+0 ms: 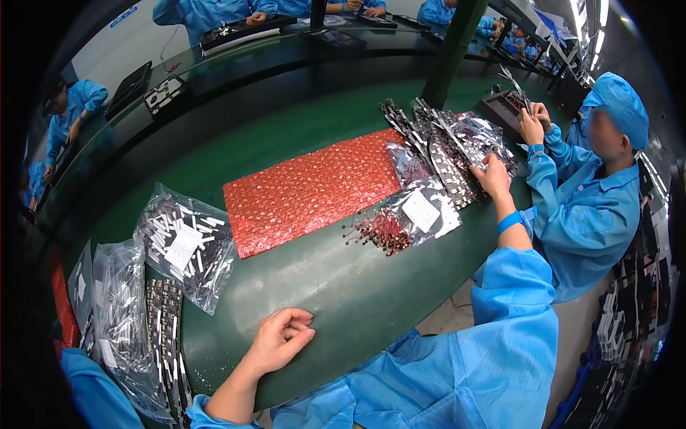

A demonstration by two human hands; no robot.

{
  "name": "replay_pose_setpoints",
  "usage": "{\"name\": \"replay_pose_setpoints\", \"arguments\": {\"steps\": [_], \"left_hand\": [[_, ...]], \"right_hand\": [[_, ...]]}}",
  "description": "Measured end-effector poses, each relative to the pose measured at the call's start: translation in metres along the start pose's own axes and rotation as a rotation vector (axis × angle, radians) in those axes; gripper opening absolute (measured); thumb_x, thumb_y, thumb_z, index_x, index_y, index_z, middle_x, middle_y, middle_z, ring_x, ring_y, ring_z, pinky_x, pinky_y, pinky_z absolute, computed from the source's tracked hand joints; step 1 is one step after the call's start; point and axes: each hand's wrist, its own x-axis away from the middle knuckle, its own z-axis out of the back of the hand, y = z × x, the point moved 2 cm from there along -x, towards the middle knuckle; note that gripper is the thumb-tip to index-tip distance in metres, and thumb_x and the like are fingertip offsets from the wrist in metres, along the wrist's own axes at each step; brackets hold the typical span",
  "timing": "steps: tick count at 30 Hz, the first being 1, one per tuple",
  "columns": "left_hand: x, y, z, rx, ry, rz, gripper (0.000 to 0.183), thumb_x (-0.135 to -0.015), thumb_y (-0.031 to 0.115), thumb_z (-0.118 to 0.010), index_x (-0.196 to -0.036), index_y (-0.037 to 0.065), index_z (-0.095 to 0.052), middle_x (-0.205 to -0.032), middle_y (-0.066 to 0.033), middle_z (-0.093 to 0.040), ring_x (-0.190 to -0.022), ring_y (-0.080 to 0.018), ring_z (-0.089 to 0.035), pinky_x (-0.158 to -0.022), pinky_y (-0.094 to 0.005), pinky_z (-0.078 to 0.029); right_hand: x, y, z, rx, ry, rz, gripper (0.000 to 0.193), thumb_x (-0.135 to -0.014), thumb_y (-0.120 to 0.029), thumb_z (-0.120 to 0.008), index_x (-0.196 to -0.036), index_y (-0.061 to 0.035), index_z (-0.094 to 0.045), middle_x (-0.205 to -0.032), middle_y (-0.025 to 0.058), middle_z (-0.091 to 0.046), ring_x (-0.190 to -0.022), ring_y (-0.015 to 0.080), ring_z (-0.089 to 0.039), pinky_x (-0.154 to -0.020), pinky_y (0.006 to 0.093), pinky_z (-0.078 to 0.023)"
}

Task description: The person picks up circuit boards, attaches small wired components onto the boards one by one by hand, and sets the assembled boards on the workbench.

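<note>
My left hand (281, 341) rests over the green table at the near middle, its fingers loosely curled, the thumb apart from them, with nothing visible in it. Stretched out to the right, my right hand (493, 176) has its fingers closed at the near end of a narrow black-and-white strip (451, 137). That strip lies on a pile of similar strips (437, 146) carrying small parts. Beside the pile, a silvery clear bag with a white label (421, 209) lies next to a bundle of thin red-and-black wires (382, 233) with small round black ends.
A red bubble-wrap sheet (311, 191) lies mid-table. At left are a bag of white pieces (187, 247), another clear bag (121, 307) and upright strips (164, 329). A green post (457, 53) stands behind. At right, a co-worker (586, 200) holds strips near a dark box (500, 111).
</note>
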Motion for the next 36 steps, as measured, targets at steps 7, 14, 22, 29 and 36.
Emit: {"name": "replay_pose_setpoints", "arguments": {"steps": [7, 14, 22, 29, 36], "left_hand": [[-0.002, 0.000, -0.001, 0.009, -0.010, 0.016, 0.020, -0.065, 0.002, -0.053, -0.082, -0.005, -0.045, -0.078, -0.0115, -0.048, -0.066, -0.0112, -0.050, -0.054, -0.0189, -0.043], [0.000, -0.002, 0.001, 0.017, 0.006, 0.010, 0.020, -0.065, 0.002, -0.053, -0.082, -0.005, -0.045, -0.078, -0.0112, -0.048, -0.066, -0.0109, -0.050, -0.054, -0.0188, -0.043], [0.000, -0.002, 0.000, 0.003, -0.003, -0.009, 0.020, -0.066, 0.004, -0.053, -0.082, -0.005, -0.046, -0.080, -0.0108, -0.048, -0.067, -0.0109, -0.051, -0.054, -0.0190, -0.044], [0.000, 0.001, 0.000, -0.046, 0.006, 0.003, 0.020, -0.065, 0.004, -0.053, -0.082, -0.004, -0.046, -0.078, -0.0111, -0.048, -0.067, -0.0115, -0.051, -0.055, -0.0196, -0.044], [-0.001, 0.000, 0.001, -0.038, 0.015, -0.014, 0.019, -0.065, 0.005, -0.053, -0.081, -0.004, -0.046, -0.077, -0.0105, -0.049, -0.065, -0.0119, -0.052, -0.054, -0.0198, -0.044]], "right_hand": [[0.004, -0.027, 0.005, -0.225, 0.018, 0.228, 0.021, -0.060, -0.024, -0.056, -0.070, -0.0067, -0.048, -0.071, 0.0105, -0.051, -0.069, 0.0245, -0.050, -0.059, 0.0337, -0.038], [0.003, -0.083, 0.000, -0.333, -0.160, 0.274, 0.017, -0.063, -0.022, -0.053, -0.069, -0.0054, -0.051, -0.064, 0.0103, -0.053, -0.063, 0.0236, -0.052, -0.056, 0.0311, -0.040], [-0.018, -0.091, -0.009, -0.167, -0.187, 0.148, 0.018, -0.061, -0.023, -0.053, -0.073, -0.0100, -0.050, -0.073, 0.0107, -0.053, -0.073, 0.0265, -0.050, -0.062, 0.0351, -0.040], [0.006, -0.087, -0.005, 0.010, -0.299, 0.303, 0.038, -0.059, -0.034, -0.057, -0.082, -0.0055, -0.045, -0.076, 0.0136, -0.051, -0.075, 0.0271, -0.050, -0.063, 0.0356, -0.039], [0.006, -0.088, -0.008, 0.046, -0.309, 0.256, 0.057, -0.053, -0.045, -0.059, -0.089, -0.0052, -0.041, -0.080, 0.0128, -0.051, -0.076, 0.0262, -0.050, -0.064, 0.0342, -0.039]]}}
